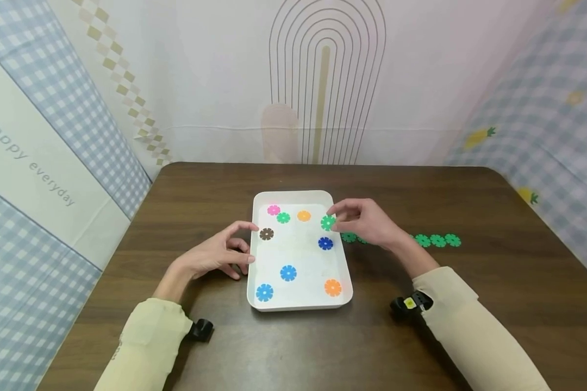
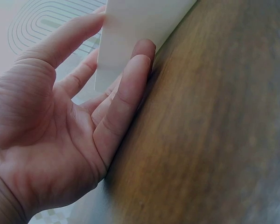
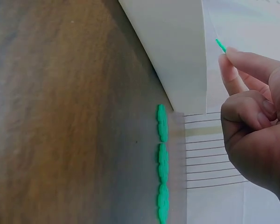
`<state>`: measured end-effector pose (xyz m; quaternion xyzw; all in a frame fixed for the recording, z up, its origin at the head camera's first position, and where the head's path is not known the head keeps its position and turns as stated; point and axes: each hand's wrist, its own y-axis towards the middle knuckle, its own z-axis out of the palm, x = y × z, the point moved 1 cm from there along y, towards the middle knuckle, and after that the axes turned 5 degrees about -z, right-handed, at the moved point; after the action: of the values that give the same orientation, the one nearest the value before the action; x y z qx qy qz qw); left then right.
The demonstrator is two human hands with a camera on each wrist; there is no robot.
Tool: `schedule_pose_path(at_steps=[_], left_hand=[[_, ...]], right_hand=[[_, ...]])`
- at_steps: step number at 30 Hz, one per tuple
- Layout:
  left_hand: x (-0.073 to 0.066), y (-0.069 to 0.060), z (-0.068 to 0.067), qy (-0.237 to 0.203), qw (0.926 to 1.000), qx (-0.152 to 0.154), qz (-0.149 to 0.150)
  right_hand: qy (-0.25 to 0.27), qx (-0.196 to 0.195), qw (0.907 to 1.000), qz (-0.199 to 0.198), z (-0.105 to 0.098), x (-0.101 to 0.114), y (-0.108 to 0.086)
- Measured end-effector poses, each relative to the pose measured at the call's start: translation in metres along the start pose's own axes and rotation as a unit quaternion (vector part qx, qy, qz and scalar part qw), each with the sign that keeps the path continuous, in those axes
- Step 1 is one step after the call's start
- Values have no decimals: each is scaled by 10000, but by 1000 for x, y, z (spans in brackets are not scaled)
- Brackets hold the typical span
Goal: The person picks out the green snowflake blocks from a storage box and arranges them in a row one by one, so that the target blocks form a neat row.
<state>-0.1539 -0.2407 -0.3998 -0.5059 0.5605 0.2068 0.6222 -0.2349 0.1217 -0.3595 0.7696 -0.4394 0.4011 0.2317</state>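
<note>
A white tray [image 1: 303, 304] lies on the table with several colourful notched plastic discs in it. Above its right side, my right hand [image 1: 364, 220] pinches a green notched disc [image 1: 328, 222] between thumb and forefinger; the right wrist view shows this disc [image 3: 220, 45] nearly edge-on. Fingertips of my left hand [image 1: 220, 252] touch the tray's left rim and outer wall, fingers relaxed. In the left wrist view the tray's wall [image 2: 130, 28] stands against those fingers. A row of green discs [image 1: 437, 240] extends rightward from the tray, partly hidden under my right hand and forearm.
Inside the tray are a pink disc [image 1: 273, 209], a green disc [image 1: 283, 218], a brown disc [image 1: 266, 234], a dark blue disc [image 1: 325, 243], light blue discs [image 1: 288, 273] and orange discs [image 1: 332, 288]. The dark wooden table [image 1: 293, 353] meets a patterned cloth backdrop [image 1: 215, 81] behind.
</note>
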Motion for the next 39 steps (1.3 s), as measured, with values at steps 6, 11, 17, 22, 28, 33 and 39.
schedule_pose_path(at_steps=[6,11,17,22,28,33,39], left_hand=[[-1,0,0,8,10000,1,-20],[-1,0,0,-6,10000,4,-42],[-1,-1,0,6,10000,13,-29],[-1,-1,0,26,10000,20,-5],[-1,-1,-1,7,10000,28,-9],[-1,-1,-1,20,10000,35,-39],[-1,-1,0,38,10000,29,-33]], right_hand=[[122,-95,9998,158,-5,-6,-14],[158,-146,9997,145,-13,-13,-28],[169,-396,9986,312,-25,-20,-47],[431,-515,9965,507,-38,-31,-63],[730,-678,9930,632,-54,-49,-83],[704,-862,9908,766,-68,-64,-98],[720,-1141,9873,838,-84,-77,-114]])
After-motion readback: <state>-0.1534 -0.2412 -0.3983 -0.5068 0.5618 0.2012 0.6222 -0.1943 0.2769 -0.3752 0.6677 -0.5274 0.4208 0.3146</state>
